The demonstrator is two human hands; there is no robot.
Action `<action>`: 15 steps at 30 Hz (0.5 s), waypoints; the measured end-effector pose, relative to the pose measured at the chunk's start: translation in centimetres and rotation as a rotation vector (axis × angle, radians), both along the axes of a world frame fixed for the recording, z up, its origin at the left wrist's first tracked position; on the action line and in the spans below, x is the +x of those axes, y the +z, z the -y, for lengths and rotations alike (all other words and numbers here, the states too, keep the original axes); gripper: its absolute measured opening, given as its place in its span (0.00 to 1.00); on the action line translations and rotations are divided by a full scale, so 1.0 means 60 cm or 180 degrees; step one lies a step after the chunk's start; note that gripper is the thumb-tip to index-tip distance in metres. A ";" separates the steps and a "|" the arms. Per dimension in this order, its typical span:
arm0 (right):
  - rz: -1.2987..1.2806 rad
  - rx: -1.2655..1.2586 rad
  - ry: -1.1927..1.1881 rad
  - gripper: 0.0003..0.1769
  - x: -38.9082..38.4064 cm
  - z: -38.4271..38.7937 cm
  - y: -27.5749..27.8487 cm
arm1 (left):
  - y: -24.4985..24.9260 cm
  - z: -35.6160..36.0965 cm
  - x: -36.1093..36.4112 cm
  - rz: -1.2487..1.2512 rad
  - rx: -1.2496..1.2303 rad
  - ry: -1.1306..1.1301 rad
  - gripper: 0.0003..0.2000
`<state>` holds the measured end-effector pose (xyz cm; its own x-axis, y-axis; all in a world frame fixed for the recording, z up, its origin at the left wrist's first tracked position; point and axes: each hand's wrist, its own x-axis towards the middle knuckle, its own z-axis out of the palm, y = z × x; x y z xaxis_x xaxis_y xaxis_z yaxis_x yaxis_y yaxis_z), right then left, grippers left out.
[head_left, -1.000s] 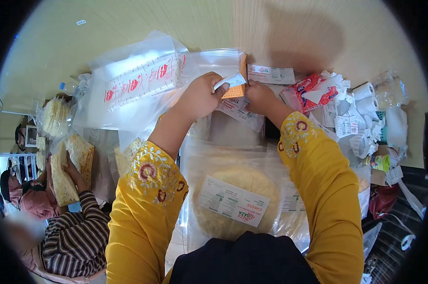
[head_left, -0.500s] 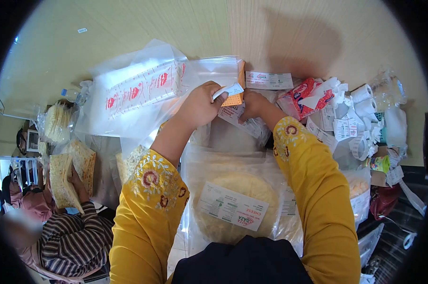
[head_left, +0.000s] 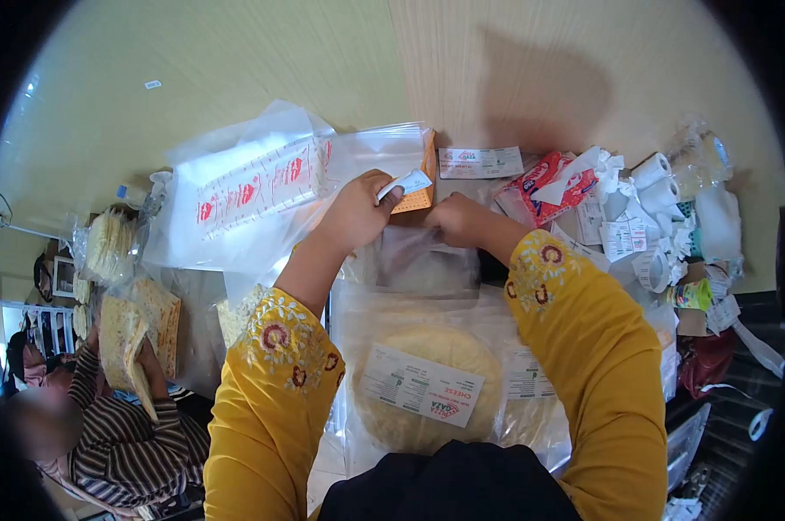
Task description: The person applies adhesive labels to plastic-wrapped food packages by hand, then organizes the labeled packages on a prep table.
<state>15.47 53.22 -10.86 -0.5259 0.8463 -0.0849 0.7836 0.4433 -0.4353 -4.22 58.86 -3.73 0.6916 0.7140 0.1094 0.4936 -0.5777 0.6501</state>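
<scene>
My left hand [head_left: 356, 211] is closed, with a small folded white paper [head_left: 411, 181] pinched between thumb and fingers. It is beside an orange perforated basket [head_left: 420, 200] that holds a stack of clear plastic sleeves. To the right of the basket, my right hand [head_left: 458, 220] has its fingers curled at the upper edge of a clear plastic bag [head_left: 431, 265]; its fingertips are partly hidden. Nearer me lies a bagged round flatbread [head_left: 431, 347] under a white printed label [head_left: 422, 385] reading "CHEESE".
Clear bags and a red-printed white packet [head_left: 262, 187] lie to the left. At right are a red tissue pack [head_left: 548, 187], white paper rolls [head_left: 655, 182] and loose labels. A printed label [head_left: 479, 162] lies behind the basket. On the left, a person in striped sleeves [head_left: 132, 451] holds flatbreads [head_left: 123, 347].
My right hand has shifted left and its fingers have curled inward; the printed label formerly under it no longer shows. My left hand still holds the paper. The view has shifted slightly.
</scene>
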 end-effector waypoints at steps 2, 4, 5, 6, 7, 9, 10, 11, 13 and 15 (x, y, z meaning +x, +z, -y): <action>-0.0336 0.0310 0.0263 0.08 0.019 0.014 0.007 | -0.002 0.001 0.001 0.0020 -0.0453 0.0167 0.11; -0.0653 0.0596 0.0360 0.07 0.038 0.034 0.024 | -0.014 0.002 0.001 -0.0084 -0.0701 0.0185 0.12; -0.0802 0.0729 0.0333 0.07 0.048 0.045 0.039 | -0.025 0.002 -0.001 -0.0195 -0.0718 0.0129 0.12; -0.0951 0.0855 0.0309 0.07 0.057 0.058 0.058 | -0.027 0.005 -0.002 -0.0307 -0.0742 0.0075 0.13; -0.1113 0.0834 0.0145 0.08 0.066 0.071 0.082 | -0.011 0.013 -0.002 -0.0413 -0.1051 0.0145 0.13; -0.1430 0.0809 -0.0176 0.08 0.085 0.104 0.129 | 0.026 0.038 -0.005 -0.0618 -0.1656 0.0280 0.15; -0.1460 0.0712 -0.0524 0.09 0.091 0.122 0.148 | 0.057 0.053 -0.007 -0.0651 -0.1788 0.0322 0.17; -0.1497 0.0628 -0.0870 0.09 0.095 0.142 0.167 | 0.068 0.065 -0.012 -0.0064 -0.2049 0.0362 0.17; -0.1873 0.0250 -0.1554 0.10 0.083 0.177 0.214 | 0.091 0.085 -0.025 0.1104 -0.2550 0.0403 0.17; -0.2543 -0.0350 -0.2166 0.11 0.055 0.216 0.274 | 0.130 0.109 -0.040 0.1855 -0.3066 0.0377 0.17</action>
